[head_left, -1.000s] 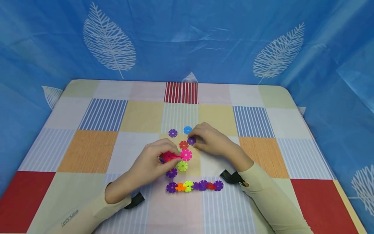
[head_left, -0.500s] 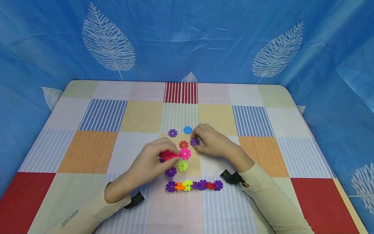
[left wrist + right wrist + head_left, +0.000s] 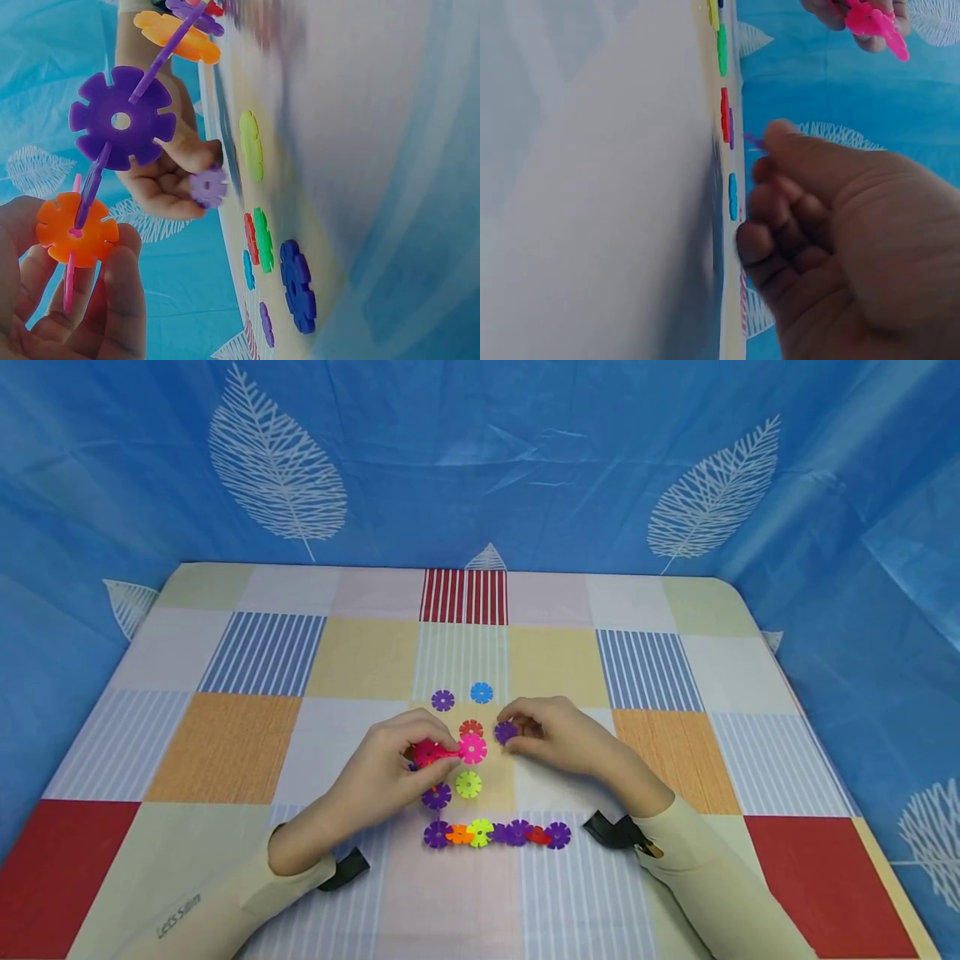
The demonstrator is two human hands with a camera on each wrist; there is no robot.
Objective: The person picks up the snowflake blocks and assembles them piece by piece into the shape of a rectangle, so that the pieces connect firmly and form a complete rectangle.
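My left hand (image 3: 390, 760) pinches a linked chain of slotted plastic snowflake discs. By its fingertips are a bright pink disc (image 3: 472, 749) and an orange disc (image 3: 77, 230). From there the chain runs through a purple disc (image 3: 90, 112) to a row with a yellow-green disc (image 3: 480, 833), ending at another purple disc (image 3: 558, 836). To the right, apart from the chain, my right hand (image 3: 558, 735) pinches a single purple snowflake disc (image 3: 506, 732) between thumb and finger. In the right wrist view that disc is blurred and mostly covered by the thumb.
Loose discs lie near the hands: purple (image 3: 442, 700), blue (image 3: 482, 692), red (image 3: 471, 727) and yellow-green (image 3: 468, 784). The left wrist view also shows green (image 3: 262, 240) and dark blue (image 3: 297, 285) ones. A patchwork cloth (image 3: 360, 660) covers the table; a blue curtain (image 3: 480, 460) hangs behind.
My right hand has picked up the purple disc from beside the blue and red ones and drawn it rightward and nearer. My left hand stays nearly in place; the chain has shifted slightly.
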